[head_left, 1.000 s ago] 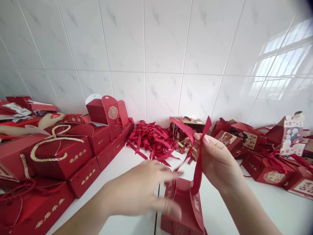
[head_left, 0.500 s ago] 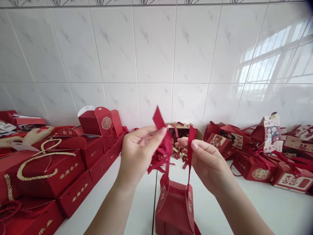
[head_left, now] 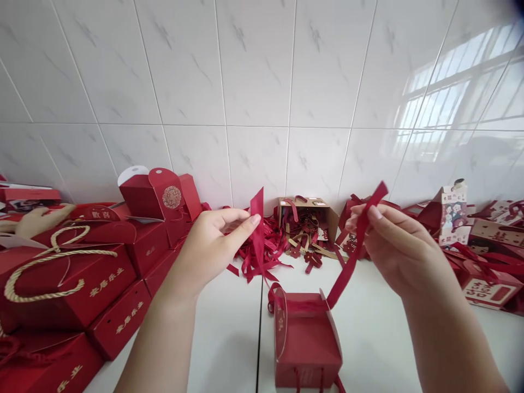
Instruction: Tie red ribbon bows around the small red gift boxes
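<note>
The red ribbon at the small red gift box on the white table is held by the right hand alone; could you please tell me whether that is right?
Not quite: the head view shows the left hand pinching the red ribbon as well as the right hand. The small red gift box is indeed on the white table.

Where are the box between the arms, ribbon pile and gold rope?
Box (head_left: 308, 337): head view, on its upper panel.
Ribbon pile (head_left: 272, 246): head view, on its loose strips.
Gold rope (head_left: 88, 253): head view, on its long strand.
</note>
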### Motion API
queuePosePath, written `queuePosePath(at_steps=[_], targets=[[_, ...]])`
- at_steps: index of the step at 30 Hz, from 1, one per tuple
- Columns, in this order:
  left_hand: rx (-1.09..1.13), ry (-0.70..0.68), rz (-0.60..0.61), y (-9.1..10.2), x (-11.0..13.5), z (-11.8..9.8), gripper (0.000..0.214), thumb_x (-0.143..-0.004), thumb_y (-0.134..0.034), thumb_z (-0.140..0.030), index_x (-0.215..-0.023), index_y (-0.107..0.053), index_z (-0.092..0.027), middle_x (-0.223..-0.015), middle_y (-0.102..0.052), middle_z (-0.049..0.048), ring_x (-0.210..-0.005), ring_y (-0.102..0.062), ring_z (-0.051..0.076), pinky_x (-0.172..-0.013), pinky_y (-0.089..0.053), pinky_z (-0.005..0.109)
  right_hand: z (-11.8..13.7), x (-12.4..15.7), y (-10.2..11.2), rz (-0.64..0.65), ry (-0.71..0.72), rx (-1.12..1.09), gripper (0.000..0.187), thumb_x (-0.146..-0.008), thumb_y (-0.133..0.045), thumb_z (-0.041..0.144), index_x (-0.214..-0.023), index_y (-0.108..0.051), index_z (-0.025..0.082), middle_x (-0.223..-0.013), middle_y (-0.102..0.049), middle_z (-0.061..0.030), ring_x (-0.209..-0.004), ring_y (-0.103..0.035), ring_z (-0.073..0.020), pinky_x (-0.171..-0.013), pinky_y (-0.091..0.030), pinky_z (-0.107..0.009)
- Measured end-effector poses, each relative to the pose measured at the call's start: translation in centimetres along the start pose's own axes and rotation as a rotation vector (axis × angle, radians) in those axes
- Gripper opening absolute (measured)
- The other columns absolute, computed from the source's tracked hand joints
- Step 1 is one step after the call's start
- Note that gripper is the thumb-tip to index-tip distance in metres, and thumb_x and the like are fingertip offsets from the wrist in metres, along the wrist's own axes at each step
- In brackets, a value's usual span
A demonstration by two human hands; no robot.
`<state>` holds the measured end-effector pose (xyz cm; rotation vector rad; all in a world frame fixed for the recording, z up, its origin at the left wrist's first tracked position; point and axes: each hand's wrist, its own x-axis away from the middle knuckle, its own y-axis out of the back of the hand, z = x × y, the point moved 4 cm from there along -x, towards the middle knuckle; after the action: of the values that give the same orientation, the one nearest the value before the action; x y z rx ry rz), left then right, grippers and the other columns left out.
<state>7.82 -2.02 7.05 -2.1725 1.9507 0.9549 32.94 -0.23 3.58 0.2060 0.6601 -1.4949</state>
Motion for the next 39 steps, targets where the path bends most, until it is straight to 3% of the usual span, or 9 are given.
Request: queuePosePath(at_steps=[7, 13, 20, 29, 34, 39], targets=[[0.247, -0.087, -0.126, -0.1, 0.0, 0.3, 0.018, -0.078, -0.069, -0.038, -0.077, -0.072, -0.019, -0.069, -0.066, 0.0002, -0.069, -0.061, 0.014, -0.061, -0.048, 0.020, 0.2, -0.1, 0.0, -0.068, 0.087, -0.009, 0.013, -0.086, -0.063, 0.034, -0.085, -0.074, 0.027, -0.071, -0.065, 0.0007, -0.066, -0.059, -0.0127, -0.066, -0.050, -0.027], [0.322, -0.093, -0.151, -0.3, 0.4, 0.4, 0.014, -0.076, -0.072, -0.035, -0.078, -0.076, -0.022, -0.066, -0.069, 0.0000, -0.065, -0.062, 0.014, -0.059, -0.050, 0.021, -0.7, -0.5, -0.3, -0.129, 0.078, -0.016, 0.014, -0.080, -0.070, 0.034, -0.072, -0.071, 0.022, -0.067, -0.060, 0.0012, -0.064, -0.055, -0.0103, -0.061, -0.047, -0.024], [0.379, -0.068, -0.163, -0.2, 0.2, 0.6, 0.012, -0.073, -0.075, -0.034, -0.077, -0.077, -0.022, -0.062, -0.068, -0.0009, -0.063, -0.061, 0.013, -0.058, -0.049, 0.022, -0.5, -0.5, 0.2, -0.204, 0.107, -0.034, 0.012, -0.079, -0.071, 0.035, -0.083, -0.074, 0.024, -0.070, -0.066, 0.0005, -0.065, -0.060, -0.0119, -0.063, -0.050, -0.026], [0.380, -0.082, -0.142, -1.3, 0.5, 0.3, 0.019, -0.074, -0.075, -0.036, -0.086, -0.078, -0.023, -0.082, -0.075, 0.0020, -0.083, -0.068, 0.017, -0.079, -0.054, 0.025, -1.1, 0.1, -1.5, -0.086, 0.027, -0.027, 0.011, -0.077, -0.073, 0.035, -0.081, -0.077, 0.026, -0.083, -0.074, -0.0009, -0.076, -0.067, -0.0151, -0.079, -0.054, -0.032], [0.404, -0.113, -0.237, -0.9, 0.6, 0.4, 0.019, -0.073, -0.076, -0.035, -0.084, -0.076, -0.020, -0.082, -0.075, 0.0023, -0.080, -0.069, 0.019, -0.076, -0.055, 0.028, -1.2, 0.2, -1.8, -0.068, 0.038, -0.017, 0.010, -0.078, -0.072, 0.036, -0.081, -0.077, 0.028, -0.084, -0.074, -0.0002, -0.075, -0.067, -0.0149, -0.082, -0.053, -0.034], [0.413, -0.139, -0.187, -1.1, 0.6, 0.1, 0.018, -0.082, -0.068, -0.034, -0.087, -0.074, -0.018, -0.081, -0.074, 0.0029, -0.080, -0.069, 0.018, -0.077, -0.056, 0.027, -1.0, 0.1, -1.4, -0.092, 0.111, -0.023, 0.010, -0.081, -0.069, 0.036, -0.083, -0.076, 0.029, -0.093, -0.073, 0.0009, -0.081, -0.067, -0.0152, -0.080, -0.054, -0.033]])
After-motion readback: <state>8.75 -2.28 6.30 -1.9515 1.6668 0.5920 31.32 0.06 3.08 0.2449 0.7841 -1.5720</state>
